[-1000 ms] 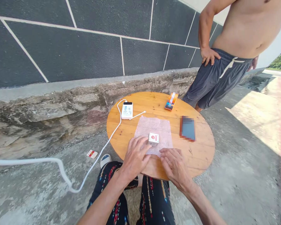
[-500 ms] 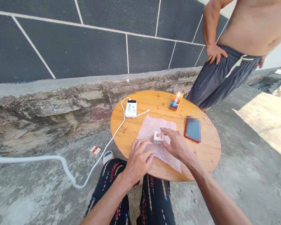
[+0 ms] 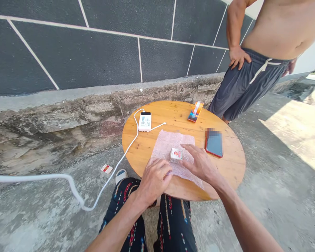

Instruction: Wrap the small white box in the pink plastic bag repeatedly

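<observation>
A small white box [image 3: 176,154] with a red label sits on a sheet of pinkish clear bubble wrap [image 3: 170,139], on a round wooden table [image 3: 132,150]. My left hand [image 3: 156,179] lies over the sheet's near left corner. Its fingers are curled closed there and hide that corner. Just right of the box is my right hand [image 3: 199,162], thumb and fingers apart, holding nothing. Its thumb tip is close to the box; whether they touch, I cannot tell.
A white power bank [image 3: 145,121] with white cables, an orange and blue box [image 3: 195,112] and a red-edged phone [image 3: 214,142] lie on the table. One cable [image 3: 105,190] runs off left. A person in grey shorts [image 3: 241,84] stands behind, right. A small card [image 3: 106,168] is on the ground.
My right fingers have drawn slightly away from the small box, which has turned a little. My left hand stays at the sheet's corner. The whole view has shifted slightly.
</observation>
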The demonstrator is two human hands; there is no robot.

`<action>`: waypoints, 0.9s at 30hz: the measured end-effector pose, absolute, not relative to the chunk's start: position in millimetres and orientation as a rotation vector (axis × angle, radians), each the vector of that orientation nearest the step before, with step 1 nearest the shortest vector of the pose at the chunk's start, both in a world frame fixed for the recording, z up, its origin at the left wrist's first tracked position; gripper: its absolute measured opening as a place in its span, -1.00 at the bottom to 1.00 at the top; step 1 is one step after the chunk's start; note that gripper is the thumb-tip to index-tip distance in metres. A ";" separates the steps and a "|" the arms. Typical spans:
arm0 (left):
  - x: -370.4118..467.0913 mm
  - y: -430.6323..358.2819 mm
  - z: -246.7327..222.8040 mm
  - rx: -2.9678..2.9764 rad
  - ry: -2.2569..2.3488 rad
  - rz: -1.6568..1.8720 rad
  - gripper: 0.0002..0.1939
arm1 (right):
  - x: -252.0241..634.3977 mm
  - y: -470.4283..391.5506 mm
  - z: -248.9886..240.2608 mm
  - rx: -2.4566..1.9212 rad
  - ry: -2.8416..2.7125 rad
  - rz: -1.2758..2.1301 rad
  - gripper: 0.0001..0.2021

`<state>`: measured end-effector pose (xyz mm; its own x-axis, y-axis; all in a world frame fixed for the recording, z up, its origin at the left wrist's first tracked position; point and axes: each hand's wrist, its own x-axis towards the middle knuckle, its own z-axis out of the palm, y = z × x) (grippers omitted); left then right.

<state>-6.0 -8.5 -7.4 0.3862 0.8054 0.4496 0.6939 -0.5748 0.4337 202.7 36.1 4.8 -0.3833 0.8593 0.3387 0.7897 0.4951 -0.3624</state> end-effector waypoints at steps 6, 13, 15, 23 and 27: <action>-5.6 23.4 4.1 2.423 1.367 0.945 -0.93 | 224.0 -2.3 8.6 -1.308 -2.212 0.469 -0.36; 3.0 59.1 7.9 2.184 1.372 0.915 -0.95 | 218.3 14.2 -9.5 -1.589 -1.866 0.412 -0.64; 5.2 63.4 8.6 2.126 1.353 0.884 -0.91 | 220.8 22.7 -15.0 -1.599 -1.794 0.489 -0.64; 11.6 75.1 -3.7 2.000 1.269 0.931 -0.92 | 227.1 32.0 -38.8 -1.580 -1.630 0.643 -0.53; 12.1 76.4 -5.8 1.941 1.226 0.932 -0.90 | 225.6 28.8 -40.1 -1.588 -1.602 0.674 -0.53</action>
<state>12.1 76.4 -5.8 0.3092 0.9248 0.2217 0.4610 -0.3497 0.8156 225.6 28.8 -40.1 0.0705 0.9858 0.1525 0.5803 0.0838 -0.8101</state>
